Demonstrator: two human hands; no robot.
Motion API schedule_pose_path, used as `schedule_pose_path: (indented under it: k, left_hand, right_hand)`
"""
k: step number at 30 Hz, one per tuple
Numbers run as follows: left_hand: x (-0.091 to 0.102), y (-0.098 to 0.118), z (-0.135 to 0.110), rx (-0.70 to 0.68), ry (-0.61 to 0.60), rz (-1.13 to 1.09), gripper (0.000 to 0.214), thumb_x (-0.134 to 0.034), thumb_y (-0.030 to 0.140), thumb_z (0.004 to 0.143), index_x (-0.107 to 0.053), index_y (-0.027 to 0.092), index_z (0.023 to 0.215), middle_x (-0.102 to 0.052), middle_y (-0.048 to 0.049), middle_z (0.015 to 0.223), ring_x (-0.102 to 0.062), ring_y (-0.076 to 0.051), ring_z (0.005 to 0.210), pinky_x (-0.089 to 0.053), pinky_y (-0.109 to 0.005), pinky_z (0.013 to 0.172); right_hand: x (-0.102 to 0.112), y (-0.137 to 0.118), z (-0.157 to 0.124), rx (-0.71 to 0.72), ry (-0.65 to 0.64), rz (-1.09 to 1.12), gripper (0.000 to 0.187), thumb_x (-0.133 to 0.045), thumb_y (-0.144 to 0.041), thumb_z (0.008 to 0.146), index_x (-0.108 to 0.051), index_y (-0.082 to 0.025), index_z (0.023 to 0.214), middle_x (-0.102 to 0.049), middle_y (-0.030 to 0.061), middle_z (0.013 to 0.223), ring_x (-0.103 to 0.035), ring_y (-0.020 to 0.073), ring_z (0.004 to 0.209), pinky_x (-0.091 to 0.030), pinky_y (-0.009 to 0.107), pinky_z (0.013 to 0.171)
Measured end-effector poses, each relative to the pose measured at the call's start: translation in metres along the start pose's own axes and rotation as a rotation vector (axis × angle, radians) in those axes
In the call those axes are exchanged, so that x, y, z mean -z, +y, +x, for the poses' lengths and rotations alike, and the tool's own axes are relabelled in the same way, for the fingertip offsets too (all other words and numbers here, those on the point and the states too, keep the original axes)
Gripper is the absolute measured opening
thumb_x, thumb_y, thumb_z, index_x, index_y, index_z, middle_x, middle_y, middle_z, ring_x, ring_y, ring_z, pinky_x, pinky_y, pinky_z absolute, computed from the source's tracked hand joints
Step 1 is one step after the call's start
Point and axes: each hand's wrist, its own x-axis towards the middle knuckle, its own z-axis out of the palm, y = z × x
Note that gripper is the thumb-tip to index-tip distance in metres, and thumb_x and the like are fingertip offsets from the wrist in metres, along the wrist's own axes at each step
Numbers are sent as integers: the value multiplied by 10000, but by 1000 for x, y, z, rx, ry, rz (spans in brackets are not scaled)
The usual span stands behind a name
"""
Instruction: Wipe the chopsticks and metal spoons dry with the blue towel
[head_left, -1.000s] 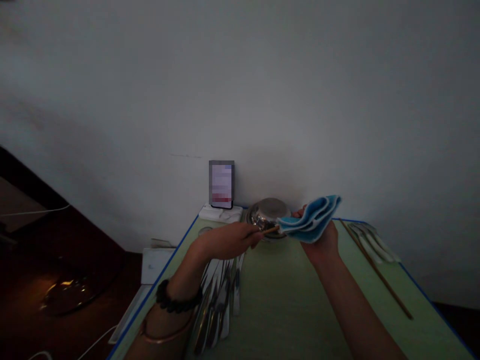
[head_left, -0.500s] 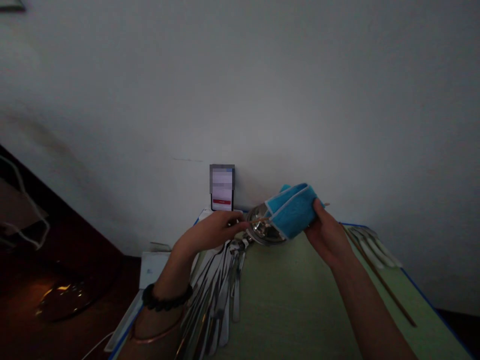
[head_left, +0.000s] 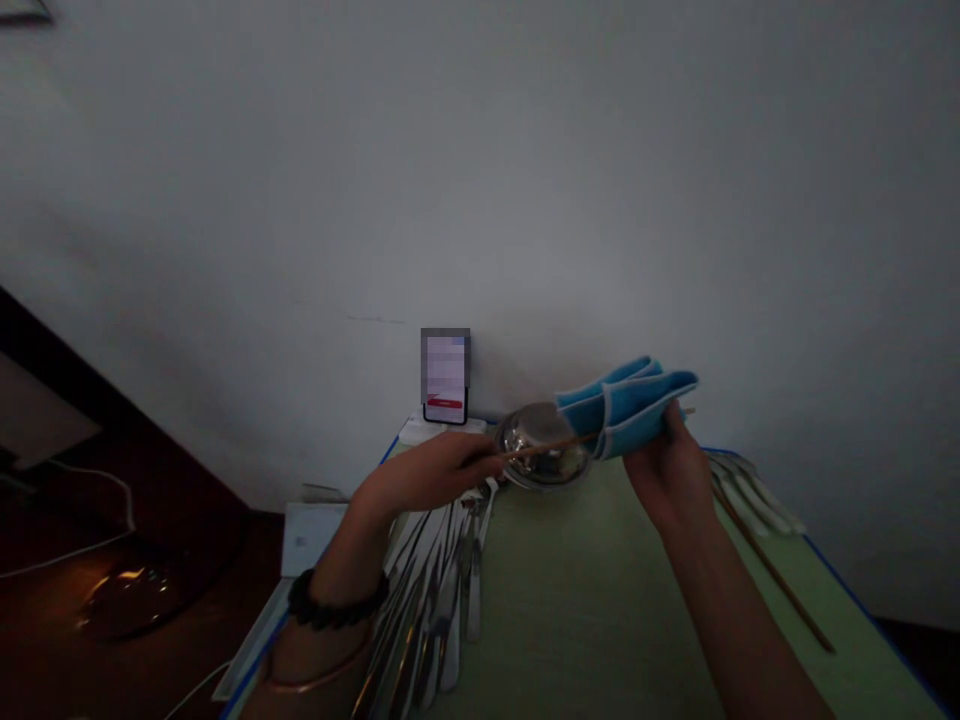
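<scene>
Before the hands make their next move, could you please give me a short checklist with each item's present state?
1. Left hand gripping the thin stick: ok.
2. Right hand holding the blue cloth: ok.
3. Stick's far tip showing beyond the cloth: ok.
4. Stick clear of the metal bowl: cannot tell; it crosses in front.
5. Phone standing upright: ok.
</scene>
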Motion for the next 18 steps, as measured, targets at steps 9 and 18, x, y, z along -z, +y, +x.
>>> schedule_pose_path:
  k: [9,18]
  left_hand:
    - [-16,10,13,-57,120,71,385,-276,417,912,-548,160,823,-538,4,669,-474,-114,593,-326,-235,533]
    - [-19,15,11,-31,12,27,462,-242,432,915,-575,158,749,-566,-9,676,-507,-123,636,-359,-255,598]
  right_hand:
    - [-1,10,-4,-19,13,7,189,-472,-245,816,-608,-212,688,-660,-57,668,-615,76,650,-502,219,681]
    - [8,8,0,-114,-96,214,124,-468,-271,714,-512,-180,642,-413,-76,457,-430,41,407,-407,168,470]
